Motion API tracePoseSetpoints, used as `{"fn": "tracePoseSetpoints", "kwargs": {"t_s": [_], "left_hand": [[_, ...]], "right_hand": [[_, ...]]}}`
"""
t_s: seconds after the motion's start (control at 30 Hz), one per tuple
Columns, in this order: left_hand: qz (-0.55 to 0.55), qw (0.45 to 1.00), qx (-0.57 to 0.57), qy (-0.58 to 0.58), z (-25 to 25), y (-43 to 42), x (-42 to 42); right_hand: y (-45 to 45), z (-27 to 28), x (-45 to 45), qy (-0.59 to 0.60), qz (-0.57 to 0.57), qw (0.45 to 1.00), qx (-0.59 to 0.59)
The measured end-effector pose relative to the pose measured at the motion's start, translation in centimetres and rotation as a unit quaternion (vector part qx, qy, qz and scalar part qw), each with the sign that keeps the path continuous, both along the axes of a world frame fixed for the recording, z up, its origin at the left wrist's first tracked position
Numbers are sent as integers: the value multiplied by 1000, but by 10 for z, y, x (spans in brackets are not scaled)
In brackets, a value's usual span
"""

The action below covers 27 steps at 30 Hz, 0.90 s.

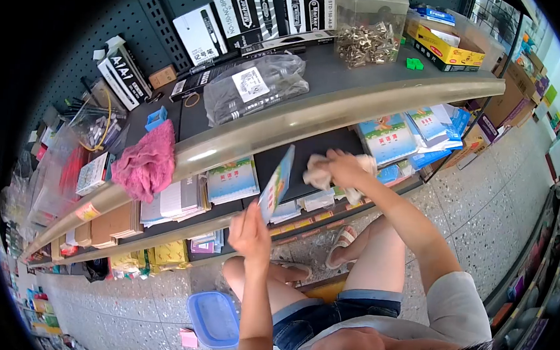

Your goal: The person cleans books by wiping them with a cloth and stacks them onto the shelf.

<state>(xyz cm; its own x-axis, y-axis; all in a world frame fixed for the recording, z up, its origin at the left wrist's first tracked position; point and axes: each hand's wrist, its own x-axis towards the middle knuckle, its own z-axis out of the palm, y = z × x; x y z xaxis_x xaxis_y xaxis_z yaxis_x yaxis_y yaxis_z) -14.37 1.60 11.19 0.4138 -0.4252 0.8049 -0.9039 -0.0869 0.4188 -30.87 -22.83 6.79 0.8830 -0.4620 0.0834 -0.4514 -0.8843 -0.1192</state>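
Observation:
In my left hand (251, 232) is a thin blue exercise book (277, 186), held up nearly edge-on in front of the shelf. My right hand (351, 170) presses a pale cloth (319, 171) on the dark lower shelf (288, 151). Its fingers are bent over the cloth and partly blurred. Right of that hand lies a stack of similar exercise books (387, 138). Another stack of books (233, 178) sits on the same shelf, left of the book I hold.
A pink cloth (146, 160) hangs over the upper shelf's clear front edge (263, 133). Above stand marker boxes (243, 17), a bagged pack (256, 87) and a clear box of metal clips (369, 44). A blue plastic basin (213, 320) is on the floor beside my legs.

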Motion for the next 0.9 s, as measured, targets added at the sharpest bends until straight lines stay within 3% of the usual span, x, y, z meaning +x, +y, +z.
{"fn": "tracePoseSetpoints", "kwargs": {"t_s": [0.07,0.13,0.23,0.27,0.3,0.37,0.4,0.47,0.6,0.7,0.77,0.9], "left_hand": [[24,1000,9,1,18,30,4],[53,998,12,11,23,52,9],[110,993,10,47,20,78,19],[117,990,21,74,18,84,20],[125,987,32,100,16,90,21],[135,982,38,126,15,100,23],[136,982,36,126,14,104,23],[146,979,32,137,13,112,25],[168,966,7,195,4,120,30],[158,942,-40,294,-10,114,38],[127,913,-101,375,-33,104,51],[24,811,-212,545,-37,65,56]], "right_hand": [[18,15,-19,45,94,991,86],[13,21,-28,104,210,938,255],[11,43,-17,70,-9,986,154],[-22,4,-7,22,-35,995,92],[-21,29,6,34,-149,985,83],[-61,-11,34,10,-291,956,-43],[-66,-9,50,33,-356,932,-55],[-77,-2,63,10,-384,922,38],[-91,-20,109,-79,-251,961,88],[-74,-47,146,-65,-152,986,36],[-57,-58,156,-53,-84,995,3],[-21,-11,119,17,82,995,56]]}}
